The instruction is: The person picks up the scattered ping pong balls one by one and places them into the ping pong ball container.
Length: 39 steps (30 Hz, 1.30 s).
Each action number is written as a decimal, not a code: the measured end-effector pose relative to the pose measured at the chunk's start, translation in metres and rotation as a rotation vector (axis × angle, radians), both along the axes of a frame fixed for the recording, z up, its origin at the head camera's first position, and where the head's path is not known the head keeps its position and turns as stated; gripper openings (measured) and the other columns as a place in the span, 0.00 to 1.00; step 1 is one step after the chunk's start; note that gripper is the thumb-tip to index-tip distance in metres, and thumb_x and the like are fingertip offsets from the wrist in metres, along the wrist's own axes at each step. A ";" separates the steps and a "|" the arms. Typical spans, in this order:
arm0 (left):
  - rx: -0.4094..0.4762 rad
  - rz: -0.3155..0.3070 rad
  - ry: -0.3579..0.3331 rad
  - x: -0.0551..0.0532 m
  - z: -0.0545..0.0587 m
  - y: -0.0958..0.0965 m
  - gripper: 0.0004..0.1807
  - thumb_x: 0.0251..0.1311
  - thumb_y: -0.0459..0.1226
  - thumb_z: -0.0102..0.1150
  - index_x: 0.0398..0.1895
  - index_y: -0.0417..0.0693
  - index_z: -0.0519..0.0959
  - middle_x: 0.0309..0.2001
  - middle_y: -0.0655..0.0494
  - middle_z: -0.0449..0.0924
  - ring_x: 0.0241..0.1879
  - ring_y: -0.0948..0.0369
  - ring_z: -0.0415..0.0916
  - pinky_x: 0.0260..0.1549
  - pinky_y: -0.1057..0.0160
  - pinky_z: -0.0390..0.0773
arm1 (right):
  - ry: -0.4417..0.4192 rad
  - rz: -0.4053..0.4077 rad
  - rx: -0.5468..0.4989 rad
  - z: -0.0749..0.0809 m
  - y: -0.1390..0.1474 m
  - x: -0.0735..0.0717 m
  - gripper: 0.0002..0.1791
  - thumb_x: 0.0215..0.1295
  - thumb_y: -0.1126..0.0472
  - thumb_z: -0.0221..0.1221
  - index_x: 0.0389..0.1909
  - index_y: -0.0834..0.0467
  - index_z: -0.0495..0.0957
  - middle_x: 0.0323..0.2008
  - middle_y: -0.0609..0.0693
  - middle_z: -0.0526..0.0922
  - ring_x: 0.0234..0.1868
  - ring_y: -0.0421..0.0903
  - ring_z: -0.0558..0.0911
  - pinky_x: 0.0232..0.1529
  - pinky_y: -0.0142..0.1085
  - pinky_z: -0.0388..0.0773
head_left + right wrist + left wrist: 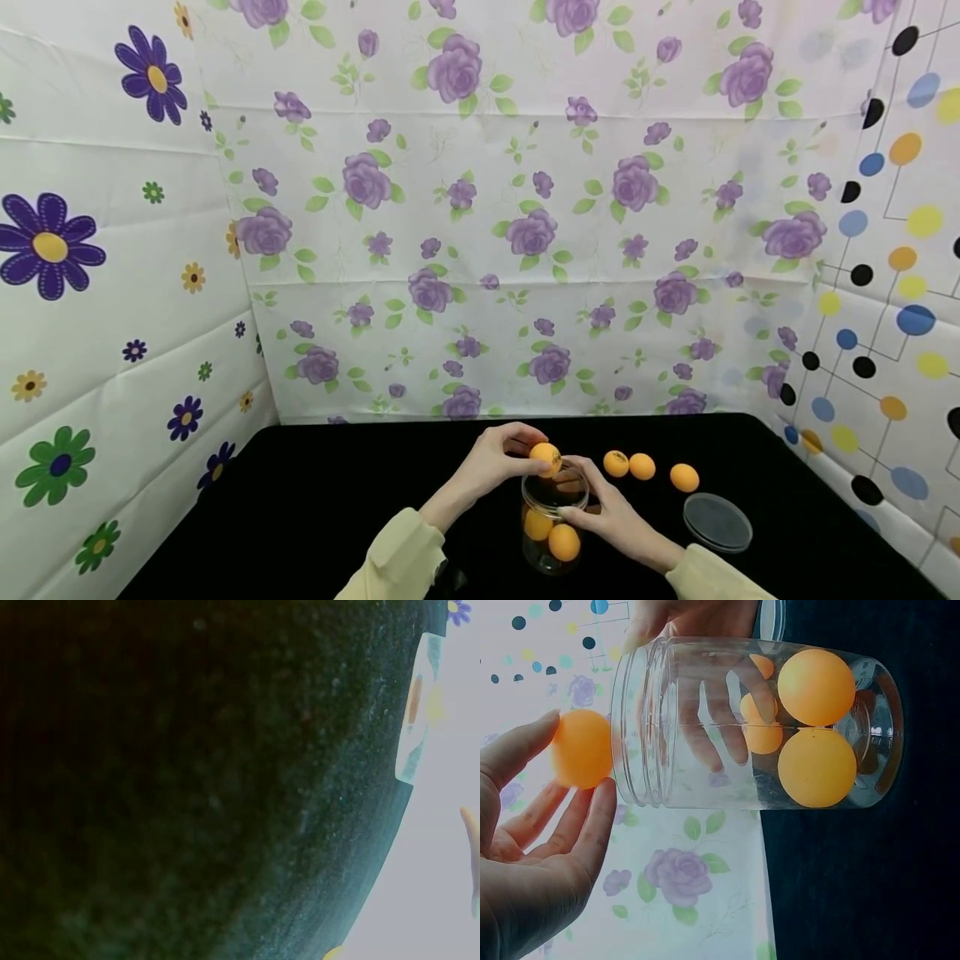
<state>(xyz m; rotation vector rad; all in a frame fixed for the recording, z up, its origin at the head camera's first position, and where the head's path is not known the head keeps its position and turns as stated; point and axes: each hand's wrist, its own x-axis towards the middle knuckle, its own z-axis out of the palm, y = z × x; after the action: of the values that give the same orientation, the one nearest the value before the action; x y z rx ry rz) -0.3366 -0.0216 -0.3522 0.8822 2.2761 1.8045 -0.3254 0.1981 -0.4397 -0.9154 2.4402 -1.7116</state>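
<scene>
In the head view my left hand [486, 461] pinches an orange ping-pong ball [545, 457] between thumb and fingers at the mouth of a clear jar [553, 569]. The left wrist view shows that ball [583, 748] just outside the threaded rim. Two more ping-pong balls, a nearer one [564, 542] and one beside it [537, 525], lie low inside the jar, which stands upright. My right hand [617, 518] grips the jar near its rim, the fingers curled round the far side. The right wrist view shows mostly blurred dark cloth.
Three loose orange balls lie right of the jar: a left one [616, 463], a middle one [642, 467] and a right one [684, 477]. A round clear lid [717, 522] lies nearer. Black cloth [300, 508] covers the table, with patterned sheets [487, 200] behind.
</scene>
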 end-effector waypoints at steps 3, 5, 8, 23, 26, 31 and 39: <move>-0.012 0.004 0.031 -0.003 -0.002 0.000 0.16 0.50 0.36 0.66 0.44 0.45 0.78 0.40 0.53 0.77 0.38 0.56 0.75 0.34 0.61 0.75 | 0.005 0.004 -0.008 0.000 0.000 0.000 0.28 0.66 0.62 0.51 0.65 0.48 0.54 0.57 0.56 0.64 0.54 0.55 0.68 0.41 0.43 0.73; -0.016 0.005 0.045 -0.003 -0.003 0.000 0.15 0.50 0.36 0.66 0.43 0.46 0.79 0.40 0.54 0.77 0.38 0.56 0.75 0.34 0.61 0.75 | 0.004 0.005 -0.012 0.001 0.000 0.000 0.28 0.66 0.63 0.51 0.64 0.48 0.54 0.57 0.55 0.65 0.54 0.54 0.68 0.41 0.43 0.73; -0.016 0.001 0.049 -0.003 -0.003 -0.001 0.15 0.51 0.36 0.66 0.43 0.46 0.79 0.39 0.55 0.77 0.38 0.56 0.75 0.35 0.61 0.75 | 0.002 0.010 -0.013 0.001 0.000 0.001 0.28 0.67 0.63 0.51 0.65 0.48 0.54 0.56 0.56 0.65 0.54 0.55 0.68 0.41 0.44 0.72; -0.010 0.007 0.050 -0.004 -0.002 -0.004 0.15 0.51 0.34 0.65 0.44 0.44 0.78 0.40 0.55 0.77 0.38 0.56 0.75 0.35 0.61 0.75 | 0.015 0.003 -0.004 0.000 0.001 0.000 0.28 0.67 0.61 0.51 0.65 0.47 0.54 0.56 0.55 0.65 0.53 0.53 0.69 0.42 0.46 0.72; -0.013 0.010 0.060 -0.004 -0.005 -0.005 0.15 0.52 0.35 0.64 0.45 0.45 0.78 0.40 0.55 0.77 0.39 0.56 0.75 0.35 0.61 0.75 | 0.019 0.011 -0.003 -0.001 0.001 0.000 0.28 0.67 0.62 0.51 0.65 0.48 0.53 0.57 0.56 0.64 0.53 0.54 0.69 0.41 0.47 0.72; -0.024 0.018 0.081 -0.005 -0.011 -0.009 0.17 0.52 0.37 0.64 0.47 0.48 0.77 0.43 0.54 0.76 0.42 0.54 0.73 0.38 0.61 0.74 | -0.005 0.018 -0.009 0.004 0.000 0.003 0.28 0.67 0.65 0.50 0.65 0.51 0.53 0.57 0.57 0.64 0.54 0.56 0.68 0.42 0.46 0.72; -0.013 -0.039 0.070 0.008 -0.005 -0.016 0.22 0.52 0.37 0.65 0.51 0.43 0.74 0.48 0.46 0.72 0.47 0.46 0.69 0.40 0.62 0.73 | 0.000 0.054 -0.005 0.027 -0.005 0.019 0.28 0.67 0.66 0.49 0.65 0.60 0.51 0.56 0.65 0.63 0.54 0.64 0.65 0.43 0.46 0.71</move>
<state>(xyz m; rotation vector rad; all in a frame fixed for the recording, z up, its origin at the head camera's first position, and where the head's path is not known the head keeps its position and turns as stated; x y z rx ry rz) -0.3285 -0.0376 -0.3567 0.9961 2.2924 1.7680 -0.3063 0.1930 -0.4123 -0.9729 2.3890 -1.7014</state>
